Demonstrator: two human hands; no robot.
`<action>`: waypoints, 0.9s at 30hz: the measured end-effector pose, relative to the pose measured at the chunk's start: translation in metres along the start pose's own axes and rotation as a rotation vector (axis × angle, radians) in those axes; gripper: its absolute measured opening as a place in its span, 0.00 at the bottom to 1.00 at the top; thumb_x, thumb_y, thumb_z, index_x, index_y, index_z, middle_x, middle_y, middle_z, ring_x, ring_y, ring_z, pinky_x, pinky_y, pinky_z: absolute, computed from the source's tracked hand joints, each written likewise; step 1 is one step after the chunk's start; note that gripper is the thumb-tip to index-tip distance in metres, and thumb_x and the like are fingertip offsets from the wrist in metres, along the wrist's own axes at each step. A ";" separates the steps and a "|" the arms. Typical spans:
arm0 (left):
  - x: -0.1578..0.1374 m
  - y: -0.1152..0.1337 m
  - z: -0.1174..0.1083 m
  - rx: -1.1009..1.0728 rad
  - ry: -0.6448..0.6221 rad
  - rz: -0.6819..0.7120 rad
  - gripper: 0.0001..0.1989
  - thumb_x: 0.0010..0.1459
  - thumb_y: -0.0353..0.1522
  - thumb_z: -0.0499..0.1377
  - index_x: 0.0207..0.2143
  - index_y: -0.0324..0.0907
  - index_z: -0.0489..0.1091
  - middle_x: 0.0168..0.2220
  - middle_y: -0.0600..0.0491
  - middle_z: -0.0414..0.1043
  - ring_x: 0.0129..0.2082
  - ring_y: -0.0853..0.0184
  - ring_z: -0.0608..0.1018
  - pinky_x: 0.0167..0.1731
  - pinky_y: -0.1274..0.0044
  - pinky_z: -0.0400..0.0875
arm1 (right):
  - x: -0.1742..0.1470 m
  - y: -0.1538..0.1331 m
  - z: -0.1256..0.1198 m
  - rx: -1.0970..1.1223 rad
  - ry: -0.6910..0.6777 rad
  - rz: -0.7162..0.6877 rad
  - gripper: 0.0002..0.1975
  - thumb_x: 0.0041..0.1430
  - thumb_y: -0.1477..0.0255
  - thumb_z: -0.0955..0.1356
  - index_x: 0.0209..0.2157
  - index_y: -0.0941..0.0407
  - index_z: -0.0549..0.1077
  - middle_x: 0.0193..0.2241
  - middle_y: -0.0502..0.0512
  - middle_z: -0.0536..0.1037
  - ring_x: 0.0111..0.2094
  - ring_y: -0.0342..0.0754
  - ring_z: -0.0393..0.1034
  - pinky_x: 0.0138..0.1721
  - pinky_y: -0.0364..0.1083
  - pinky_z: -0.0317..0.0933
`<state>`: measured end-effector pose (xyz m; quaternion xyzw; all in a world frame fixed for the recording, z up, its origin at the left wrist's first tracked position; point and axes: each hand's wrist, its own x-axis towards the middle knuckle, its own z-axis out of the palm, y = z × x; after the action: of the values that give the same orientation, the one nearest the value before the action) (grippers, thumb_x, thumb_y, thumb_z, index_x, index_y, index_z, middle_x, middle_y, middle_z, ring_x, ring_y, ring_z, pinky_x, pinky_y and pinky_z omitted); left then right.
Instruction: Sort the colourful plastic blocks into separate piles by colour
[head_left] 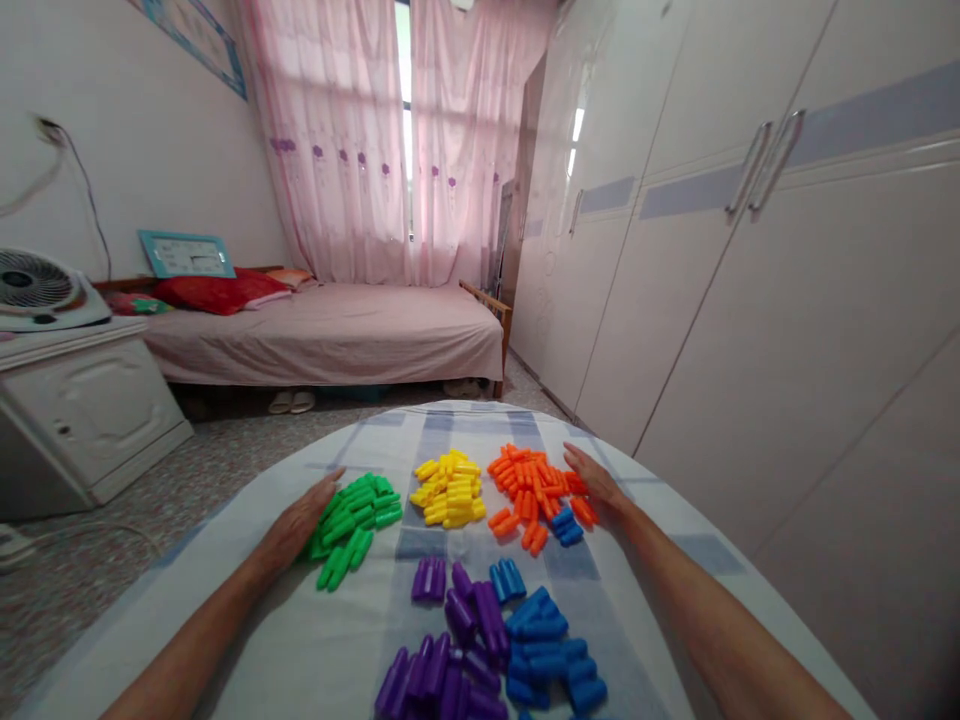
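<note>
My left hand (306,518) rests along the left side of a pile of green plastic pieces (360,515), fingers stretched out. On the other side, my right hand (596,482) lies against the right edge of an orange pile (529,480), its fingers extended too. Between these two piles sits a heap of yellow pieces (450,488). Nearer to me are purple pieces (461,610) and blue pieces (551,655), touching each other. A small blue piece (567,527) lies at the orange pile's near edge. Many pieces look like short rounded cylinders joined side by side.
The round table (285,650) has a white and blue checked cover. Beyond it stand a bed (360,320) and pink curtains (330,120). White wardrobes (750,350) line the right; a cabinet (97,420) with a fan (37,285) is at left.
</note>
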<state>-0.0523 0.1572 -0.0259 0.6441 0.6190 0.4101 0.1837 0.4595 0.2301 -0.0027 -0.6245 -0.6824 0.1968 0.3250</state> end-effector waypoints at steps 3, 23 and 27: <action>-0.008 0.038 0.022 -0.140 -0.171 -0.014 0.30 0.57 0.52 0.46 0.51 0.43 0.69 0.53 0.49 0.70 0.54 0.58 0.71 0.59 0.64 0.58 | -0.001 -0.009 0.015 0.044 -0.075 -0.062 0.28 0.58 0.55 0.59 0.55 0.55 0.68 0.54 0.57 0.71 0.55 0.54 0.63 0.58 0.55 0.52; 0.057 0.046 0.071 0.061 -0.131 0.292 0.25 0.59 0.46 0.47 0.46 0.40 0.71 0.54 0.43 0.69 0.60 0.55 0.64 0.62 0.57 0.47 | 0.031 -0.031 0.036 -0.138 -0.039 -0.332 0.23 0.63 0.64 0.55 0.51 0.57 0.71 0.54 0.63 0.70 0.58 0.56 0.61 0.61 0.62 0.48; 0.076 0.063 0.109 -0.090 -0.344 0.227 0.27 0.58 0.48 0.47 0.50 0.42 0.69 0.58 0.46 0.65 0.62 0.54 0.59 0.62 0.58 0.42 | 0.045 -0.042 0.066 -0.045 -0.175 -0.296 0.26 0.64 0.59 0.54 0.54 0.55 0.68 0.56 0.59 0.68 0.58 0.54 0.61 0.60 0.58 0.50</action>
<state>0.0634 0.2486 -0.0212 0.7613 0.4832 0.3393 0.2678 0.3825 0.2775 -0.0124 -0.5051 -0.7967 0.1849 0.2758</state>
